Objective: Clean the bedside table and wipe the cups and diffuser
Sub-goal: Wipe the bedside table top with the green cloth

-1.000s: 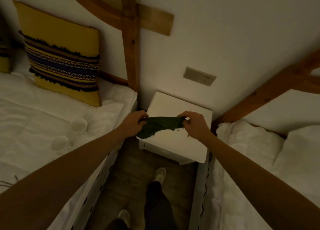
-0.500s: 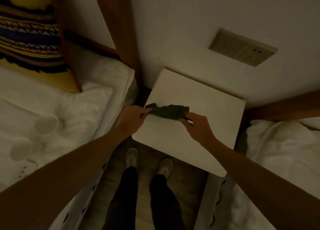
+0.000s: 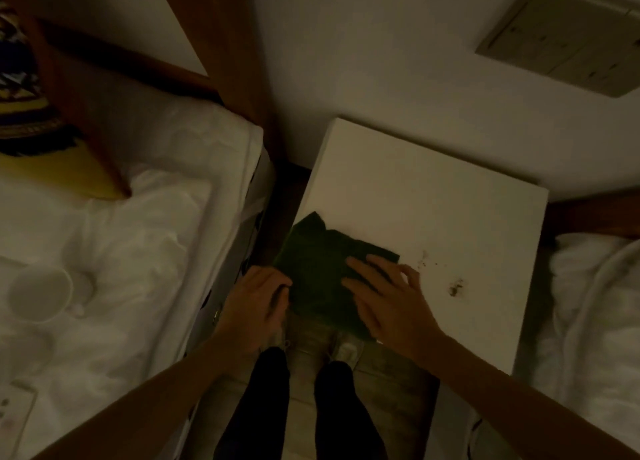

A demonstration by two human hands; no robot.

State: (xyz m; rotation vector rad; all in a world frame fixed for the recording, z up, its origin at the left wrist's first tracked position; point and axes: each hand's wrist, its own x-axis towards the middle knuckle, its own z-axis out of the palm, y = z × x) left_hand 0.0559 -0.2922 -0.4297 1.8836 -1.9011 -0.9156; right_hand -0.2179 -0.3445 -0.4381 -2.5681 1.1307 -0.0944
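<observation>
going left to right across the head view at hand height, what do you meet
white cup on the left bed → left hand → dark green cloth → right hand → brown crumbs on the bedside table → right bed

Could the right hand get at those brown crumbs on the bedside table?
Probably yes. The right hand lies flat on the green cloth, and the crumbs sit just beside it with only bare bedside table between.

Both hands on the dark green cloth (image 3: pixel 322 276) — spread flat on the white bedside table (image 3: pixel 433 210).
</observation>
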